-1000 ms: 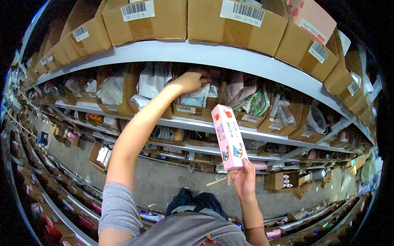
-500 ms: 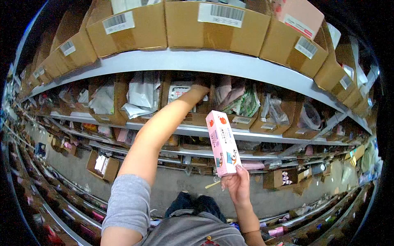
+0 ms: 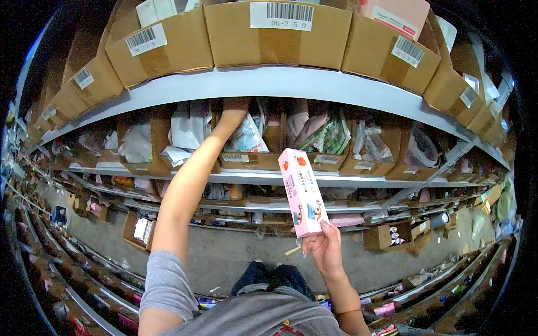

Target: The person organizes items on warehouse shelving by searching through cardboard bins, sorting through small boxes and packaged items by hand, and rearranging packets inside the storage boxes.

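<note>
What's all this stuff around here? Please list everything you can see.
Long carton: one, pink and white, held before the shelves
Barcode-labelled bins: several, brown cardboard, upper shelf
Pale pink box: one, upper bin at right
Shelf edge: one, whitish, under those bins
Lower bins: many, brown cardboard, below it
Blue-and-white packet: one, centre lower bin
Patterned packet: one, green and white, next bin right
Open floor cartons: at least two, brown, left and right
Floor: one, grey, beneath
Trousers: one pair, dark, bottom centre
Shirt: one, grey, bottom centre
Left hand: one, mostly hidden, at the centre lower bin
Right hand: one, gripping the long carton's lower end
</note>
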`<action>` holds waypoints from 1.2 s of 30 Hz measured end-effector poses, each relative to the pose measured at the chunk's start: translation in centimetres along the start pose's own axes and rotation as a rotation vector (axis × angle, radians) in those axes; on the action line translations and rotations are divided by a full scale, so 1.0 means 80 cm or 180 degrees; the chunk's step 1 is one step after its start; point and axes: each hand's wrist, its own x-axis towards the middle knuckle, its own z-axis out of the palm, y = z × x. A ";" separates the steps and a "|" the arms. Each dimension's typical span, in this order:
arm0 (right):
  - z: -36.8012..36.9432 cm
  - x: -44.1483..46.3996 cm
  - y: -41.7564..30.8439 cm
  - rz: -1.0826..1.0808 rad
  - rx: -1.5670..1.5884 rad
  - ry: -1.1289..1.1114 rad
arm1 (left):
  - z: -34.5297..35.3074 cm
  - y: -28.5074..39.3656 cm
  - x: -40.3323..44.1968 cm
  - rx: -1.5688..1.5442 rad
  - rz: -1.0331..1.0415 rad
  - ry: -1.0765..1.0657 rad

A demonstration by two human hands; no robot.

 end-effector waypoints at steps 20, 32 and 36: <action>-0.001 0.013 0.012 0.0221 -0.0008 -0.0240 | 0.036 -0.021 -0.013 -0.0789 -0.0856 0.1024; 0.001 0.008 0.007 0.0051 -0.0071 0.0056 | -0.051 0.007 -0.028 -0.1454 -0.1010 -0.1367; -0.004 0.010 0.008 0.0143 0.0007 -0.0087 | -0.057 0.014 -0.028 -0.1160 -0.0870 0.0575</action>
